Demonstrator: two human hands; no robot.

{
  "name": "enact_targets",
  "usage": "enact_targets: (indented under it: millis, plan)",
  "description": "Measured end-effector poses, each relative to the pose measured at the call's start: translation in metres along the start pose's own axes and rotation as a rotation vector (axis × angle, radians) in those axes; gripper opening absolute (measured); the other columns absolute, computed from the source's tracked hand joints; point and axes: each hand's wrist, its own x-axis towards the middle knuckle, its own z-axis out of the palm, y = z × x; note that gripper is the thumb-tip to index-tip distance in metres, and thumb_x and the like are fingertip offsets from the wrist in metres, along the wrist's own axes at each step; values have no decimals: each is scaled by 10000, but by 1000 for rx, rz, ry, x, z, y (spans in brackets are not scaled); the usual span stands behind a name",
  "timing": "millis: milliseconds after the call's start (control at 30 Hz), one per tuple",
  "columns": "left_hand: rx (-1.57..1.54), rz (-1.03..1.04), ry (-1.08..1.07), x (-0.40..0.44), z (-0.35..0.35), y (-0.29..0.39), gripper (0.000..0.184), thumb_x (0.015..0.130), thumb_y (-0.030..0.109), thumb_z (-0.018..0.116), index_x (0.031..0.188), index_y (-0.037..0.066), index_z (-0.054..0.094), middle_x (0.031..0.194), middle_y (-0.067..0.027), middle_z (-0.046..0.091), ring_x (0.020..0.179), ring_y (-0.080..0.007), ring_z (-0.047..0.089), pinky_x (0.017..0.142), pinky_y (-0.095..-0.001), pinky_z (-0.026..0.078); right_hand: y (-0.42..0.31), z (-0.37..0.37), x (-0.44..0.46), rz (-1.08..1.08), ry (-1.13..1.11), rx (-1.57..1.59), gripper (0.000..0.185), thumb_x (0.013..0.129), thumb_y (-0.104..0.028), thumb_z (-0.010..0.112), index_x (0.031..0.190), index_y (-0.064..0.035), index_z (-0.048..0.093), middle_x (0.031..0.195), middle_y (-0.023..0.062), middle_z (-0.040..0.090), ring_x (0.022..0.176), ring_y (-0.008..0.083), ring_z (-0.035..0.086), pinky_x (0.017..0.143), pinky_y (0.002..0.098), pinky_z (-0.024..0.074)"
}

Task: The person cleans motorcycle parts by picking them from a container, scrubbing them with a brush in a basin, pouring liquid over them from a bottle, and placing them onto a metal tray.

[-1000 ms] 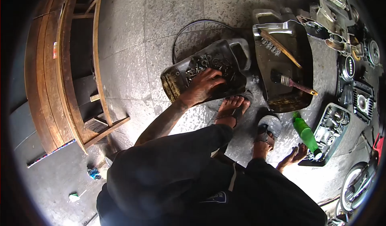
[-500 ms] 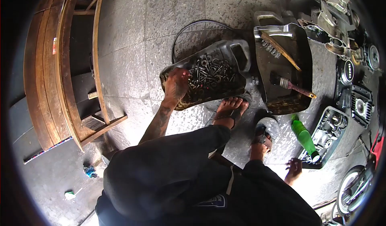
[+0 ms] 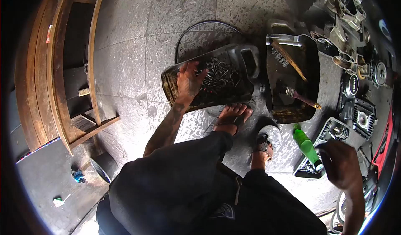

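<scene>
My left hand (image 3: 190,83) is over the left side of a cut-open black plastic container (image 3: 240,82), its fingers apart beside a heap of bolts, screws and washers (image 3: 219,72). No part is visible in its grip. My right hand (image 3: 344,166) is raised at the right, beside a green bottle (image 3: 307,146) that lies over a tray of metal parts (image 3: 338,131). Its fingers are shadowed and blurred, so whether they hold anything is hidden. A second cut container (image 3: 292,115) holds a wire brush (image 3: 292,61) and a paintbrush (image 3: 300,96).
A wooden bench (image 3: 39,88) stands at the left, with a dark bucket (image 3: 104,167) near its end. Engine castings (image 3: 346,9), a round Yamaha cover (image 3: 351,85) and a finned cylinder part (image 3: 364,118) lie along the right. A black hose (image 3: 184,36) curves behind the bolt container.
My right hand has risen and moved right, away from my foot and past the bottle's cap end. My left hand has shifted slightly right over the container, its fingers now spread.
</scene>
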Motion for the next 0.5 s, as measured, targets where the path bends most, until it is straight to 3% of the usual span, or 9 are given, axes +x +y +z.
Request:
enact_targets:
  millis: [67,133,167,267,367,467,500]
  plan:
    - [-189,-97,-48,-3,-8,4,327,833,310,640,1053,81,563,983,-110,628,891,-286,585,734,-393,457,-10,3,32,-85,131,62,120,773,26,551,883,18,599,769,151,588,648,339,569,591,401,446]
    - [-344,-188,-88,-6,-17,3,305,867,329,609,1031,75,566,952,-109,639,829,-253,600,679,-364,468,-7,9,48,-155,120,46,196,748,40,564,938,6,590,780,165,587,676,303,604,581,390,486]
    - [-785,-289,-211,-8,-20,0,284,897,332,572,1010,72,564,943,-108,643,804,-217,599,648,-338,468,-5,16,52,-127,126,86,167,762,23,569,924,-3,602,783,155,591,675,312,600,585,391,477]
    - [-1300,-394,-343,-15,-30,8,243,948,314,502,944,76,552,948,-110,637,797,-136,587,621,-283,462,2,28,49,-122,109,113,154,774,-4,596,925,-28,620,789,136,599,684,310,607,589,378,476]
    - [-1402,-361,-374,-15,-34,17,219,949,300,503,936,85,540,959,-122,633,802,-149,590,623,-293,459,12,30,38,13,-23,108,154,784,-13,593,933,-41,618,789,127,600,684,314,603,598,391,477]
    - [-1481,-422,-399,-15,-37,25,209,944,291,514,974,86,539,967,-120,629,794,-148,587,628,-298,456,30,39,32,-26,100,40,150,791,-15,582,936,-38,610,793,135,600,702,325,602,616,400,479]
    - [-1515,-412,-393,-15,-36,28,210,937,290,525,1003,91,532,945,-119,626,806,-161,588,612,-293,449,37,40,31,53,86,-1,143,800,-14,572,939,-33,600,816,146,603,727,337,601,633,406,481]
